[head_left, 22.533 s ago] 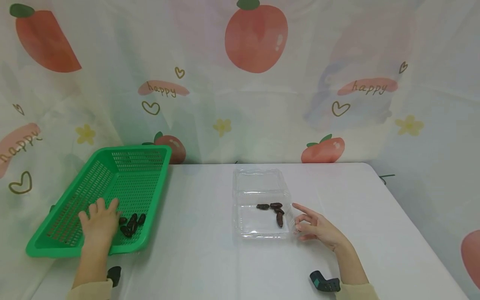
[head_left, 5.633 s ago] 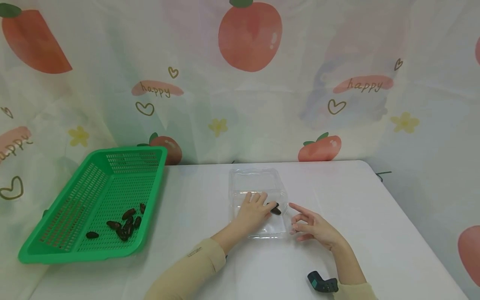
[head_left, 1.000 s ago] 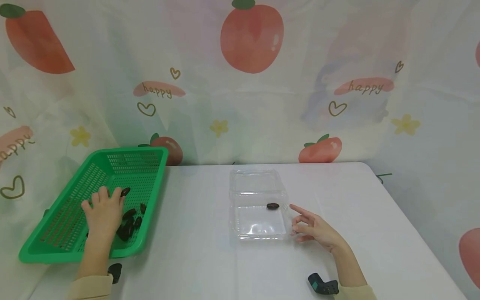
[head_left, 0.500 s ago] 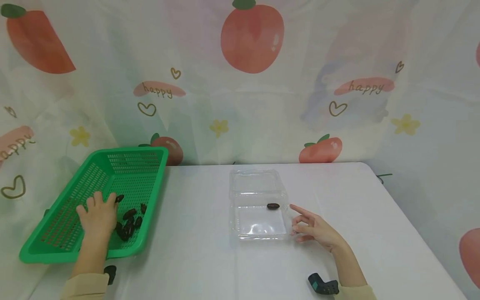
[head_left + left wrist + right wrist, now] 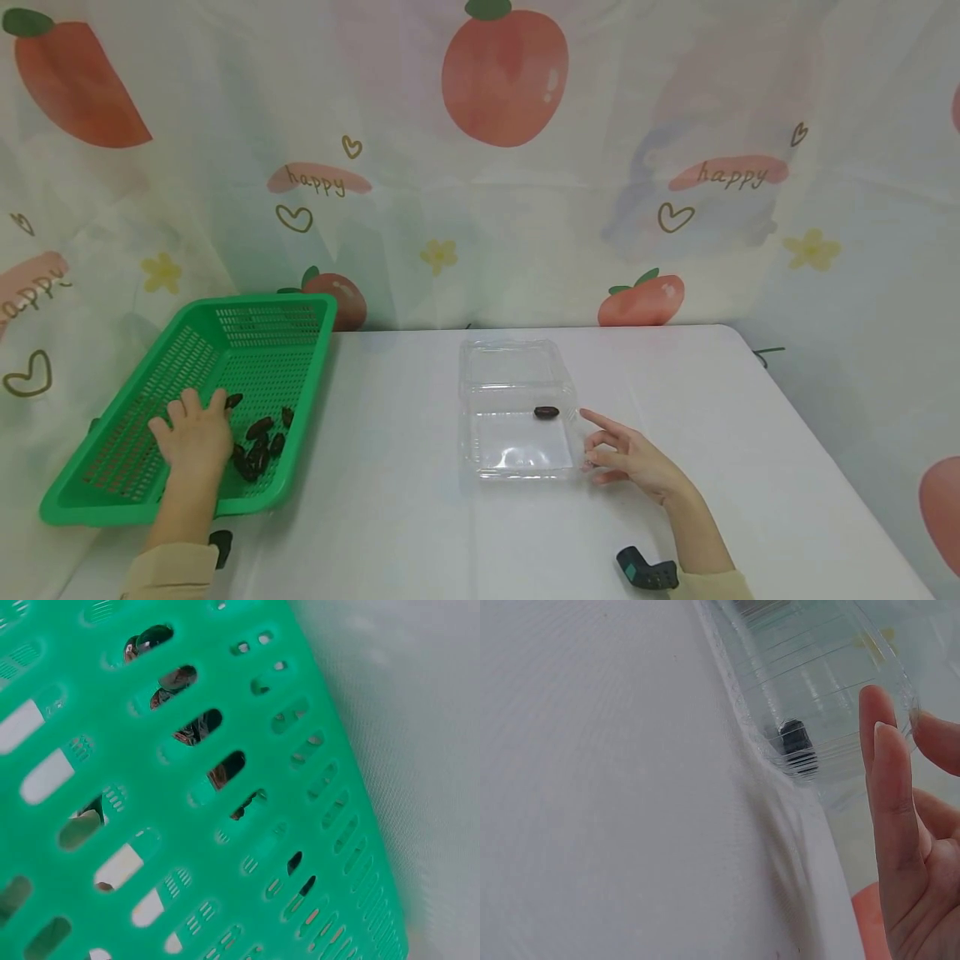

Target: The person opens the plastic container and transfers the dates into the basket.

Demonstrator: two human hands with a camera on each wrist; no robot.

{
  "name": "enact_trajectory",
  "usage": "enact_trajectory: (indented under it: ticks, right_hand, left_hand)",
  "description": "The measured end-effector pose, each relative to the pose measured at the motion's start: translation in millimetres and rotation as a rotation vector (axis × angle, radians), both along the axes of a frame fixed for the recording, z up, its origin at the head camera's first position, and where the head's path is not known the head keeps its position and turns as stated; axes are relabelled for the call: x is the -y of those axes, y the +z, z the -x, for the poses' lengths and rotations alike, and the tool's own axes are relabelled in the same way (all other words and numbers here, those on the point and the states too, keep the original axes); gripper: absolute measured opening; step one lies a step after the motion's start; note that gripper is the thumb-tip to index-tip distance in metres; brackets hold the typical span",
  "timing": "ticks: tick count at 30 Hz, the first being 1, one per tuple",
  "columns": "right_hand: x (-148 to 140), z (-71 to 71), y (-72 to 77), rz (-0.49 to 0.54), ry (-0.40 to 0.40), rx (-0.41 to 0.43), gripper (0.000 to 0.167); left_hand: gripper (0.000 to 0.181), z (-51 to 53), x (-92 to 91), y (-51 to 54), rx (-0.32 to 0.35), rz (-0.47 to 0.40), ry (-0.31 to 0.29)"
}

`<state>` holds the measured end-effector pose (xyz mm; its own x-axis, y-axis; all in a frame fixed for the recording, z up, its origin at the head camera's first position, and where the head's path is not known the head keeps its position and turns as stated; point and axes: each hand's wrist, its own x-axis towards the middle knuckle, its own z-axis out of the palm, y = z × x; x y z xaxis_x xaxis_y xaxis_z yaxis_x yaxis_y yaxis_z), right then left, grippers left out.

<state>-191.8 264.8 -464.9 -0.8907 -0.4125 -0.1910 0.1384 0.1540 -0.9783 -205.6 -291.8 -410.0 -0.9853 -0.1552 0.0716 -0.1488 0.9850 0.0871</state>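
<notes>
In the green basket (image 5: 321,379), my left hand (image 5: 197,442) reaches down with its fingers spread. It appears to pinch a dark brown date (image 5: 234,401) at its right side; the grip itself is partly hidden. Several more dates (image 5: 258,450) lie together to the right of the hand. A clear plastic clamshell box (image 5: 517,442) stands open at mid-table with a single date (image 5: 546,412) inside. My right hand (image 5: 633,458) pinches the box's right edge, its index finger extended. In the right wrist view its fingers (image 5: 894,795) overlap the box's side.
White cloth covers the table (image 5: 390,517), and a patterned curtain (image 5: 405,100) hangs behind its far edge. A black wrist device (image 5: 647,570) sits by the right sleeve. Through the basket's slotted wall (image 5: 247,825), the left wrist view shows parts of dates.
Over the last second my left hand shifts slightly left and nearer within the basket, the date moving with it. Compared with earlier, fewer dates lie in the box. The right hand stays put.
</notes>
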Motion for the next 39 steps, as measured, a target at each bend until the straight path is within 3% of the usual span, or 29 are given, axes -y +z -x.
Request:
enact_trajectory:
  ticks: [9, 15, 19, 26, 29, 39]
  right_hand:
    - [0, -0.5, 1.0, -0.002, -0.002, 0.002, 0.071]
    - [1, -0.8, 2.0, -0.001, -0.002, 0.001, 0.071]
    - [1, -1.0, 2.0, -0.012, -0.01, 0.002, 0.07]
    - [2, -2.2, 3.6, -0.02, -0.017, 0.004, 0.069]
    - [2, -2.4, 3.9, -0.021, -0.017, 0.003, 0.069]
    - [1, -2.3, 2.9, -0.011, -0.011, 0.004, 0.068]
  left_hand:
    - [0.028, 0.7, -2.8, 2.3, -0.034, -0.012, -0.004]
    - [0.028, 2.9, -19.3, 8.4, -0.088, -0.005, -0.03]
    - [0.026, 5.7, -38.1, 15.4, -0.144, 0.008, -0.07]
    - [0.018, 15.8, -77.1, 18.2, -0.366, 0.058, -0.176]
    - [0.02, 21.1, -96.7, 17.9, -0.427, 0.101, -0.217]
    - [0.022, 36.4, -164.8, 8.4, -0.379, 0.136, -0.326]
